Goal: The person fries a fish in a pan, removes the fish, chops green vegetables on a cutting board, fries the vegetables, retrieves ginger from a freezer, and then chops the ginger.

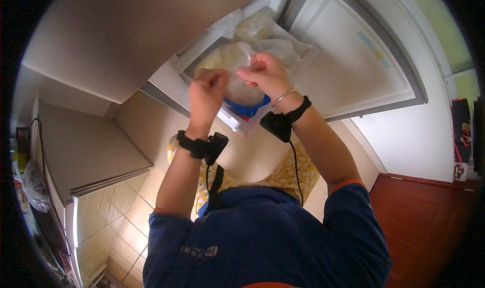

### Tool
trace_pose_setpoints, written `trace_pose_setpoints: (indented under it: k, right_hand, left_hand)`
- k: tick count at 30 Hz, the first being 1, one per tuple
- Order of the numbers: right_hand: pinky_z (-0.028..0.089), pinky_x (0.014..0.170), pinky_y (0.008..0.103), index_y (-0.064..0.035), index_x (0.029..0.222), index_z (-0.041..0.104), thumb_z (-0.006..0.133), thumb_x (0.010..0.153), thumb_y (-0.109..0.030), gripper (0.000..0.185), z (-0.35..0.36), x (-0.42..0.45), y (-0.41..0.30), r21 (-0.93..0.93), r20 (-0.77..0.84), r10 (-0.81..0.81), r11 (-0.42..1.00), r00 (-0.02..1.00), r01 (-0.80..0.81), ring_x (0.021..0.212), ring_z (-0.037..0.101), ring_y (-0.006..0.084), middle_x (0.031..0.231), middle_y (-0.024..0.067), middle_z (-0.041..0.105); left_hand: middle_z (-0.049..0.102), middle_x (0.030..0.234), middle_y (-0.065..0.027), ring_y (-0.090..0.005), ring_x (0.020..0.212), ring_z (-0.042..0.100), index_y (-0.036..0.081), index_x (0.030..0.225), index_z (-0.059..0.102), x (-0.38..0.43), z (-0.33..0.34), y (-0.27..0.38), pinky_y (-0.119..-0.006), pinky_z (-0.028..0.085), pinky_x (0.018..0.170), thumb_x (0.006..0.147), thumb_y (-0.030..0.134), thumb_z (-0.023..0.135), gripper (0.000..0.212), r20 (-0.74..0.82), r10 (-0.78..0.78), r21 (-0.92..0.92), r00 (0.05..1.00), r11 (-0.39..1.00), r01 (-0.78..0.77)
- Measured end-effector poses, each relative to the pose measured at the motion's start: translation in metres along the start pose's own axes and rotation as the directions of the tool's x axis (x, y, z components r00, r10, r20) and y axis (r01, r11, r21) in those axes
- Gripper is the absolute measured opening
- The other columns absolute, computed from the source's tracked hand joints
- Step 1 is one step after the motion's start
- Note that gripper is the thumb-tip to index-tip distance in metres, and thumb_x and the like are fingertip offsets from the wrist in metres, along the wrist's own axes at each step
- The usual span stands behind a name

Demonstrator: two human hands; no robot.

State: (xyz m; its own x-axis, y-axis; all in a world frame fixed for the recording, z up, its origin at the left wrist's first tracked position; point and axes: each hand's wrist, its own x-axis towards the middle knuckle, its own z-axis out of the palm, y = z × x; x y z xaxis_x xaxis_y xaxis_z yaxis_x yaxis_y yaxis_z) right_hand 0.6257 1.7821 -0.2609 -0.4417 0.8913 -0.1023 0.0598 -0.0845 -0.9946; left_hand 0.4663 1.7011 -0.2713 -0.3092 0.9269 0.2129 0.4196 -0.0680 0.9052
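Note:
A translucent plastic bag (237,85) with pale contents sits in a pulled-out freezer drawer (237,125). My right hand (269,73) pinches the bag's thin film between thumb and fingers. My left hand (208,92) is at the bag's left side, its fingers curled together. Whether they grip the film is too blurred to tell. Under the bag, the rim of a blue container (250,109) shows. Farther back in the drawer are another filled plastic bag (254,26) and a whitish bag (278,49).
The refrigerator's lower door (348,60) stands open to the right of the drawer. Its upper door (125,30) reaches over from the upper left. A grey cabinet (91,144) stands at left, a reddish-brown wooden panel (413,227) at lower right. Cables hang from both wrist-worn devices.

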Motion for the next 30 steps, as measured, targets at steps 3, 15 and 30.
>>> trace_pose_setpoints:
  k: [3, 15, 30]
  right_hand:
    - [0.046, 0.053, 0.0256, -0.0031, 0.082, 0.052, 0.072, 0.074, -0.005, 0.021, -0.012, -0.007, -0.001, -0.147, -0.108, 0.067, 0.986, 0.992, -0.082, 0.059, 0.058, 0.0129, 0.070, 0.0035, 0.060]
    - [0.049, 0.062, 0.0385, -0.0038, 0.090, 0.060, 0.055, 0.077, 0.001, 0.015, 0.011, -0.033, -0.012, -0.667, 0.225, -0.547, 0.516, 0.806, 0.537, 0.072, 0.061, 0.0336, 0.075, 0.0156, 0.062]
    - [0.050, 0.071, 0.0466, -0.0020, 0.099, 0.052, 0.067, 0.073, -0.014, 0.032, 0.041, 0.018, -0.003, -0.876, -0.079, -0.260, 0.480, 0.962, 0.058, 0.083, 0.062, 0.0403, 0.084, 0.0231, 0.063]
  left_hand:
    - [0.062, 0.082, -0.0074, -0.0114, 0.076, 0.057, 0.000, 0.094, 0.063, 0.006, 0.005, -0.014, -0.027, 0.046, 0.068, 0.088, 0.013, 0.058, 0.015, -0.130, -0.011, -0.202, 0.992, 0.979, -0.016]
    - [0.056, 0.083, -0.0005, -0.0098, 0.078, 0.052, 0.002, 0.094, 0.055, -0.002, 0.004, -0.004, -0.024, 0.043, 0.073, 0.093, 0.014, 0.052, 0.012, -0.002, -0.119, -0.495, 0.993, 0.863, 0.103]
    - [0.048, 0.127, -0.0050, -0.0134, 0.098, 0.048, 0.007, 0.107, 0.050, -0.006, 0.012, -0.022, -0.027, 0.043, 0.078, 0.097, 0.022, 0.046, 0.018, -0.018, -0.206, -0.651, 0.978, 0.745, 0.145]
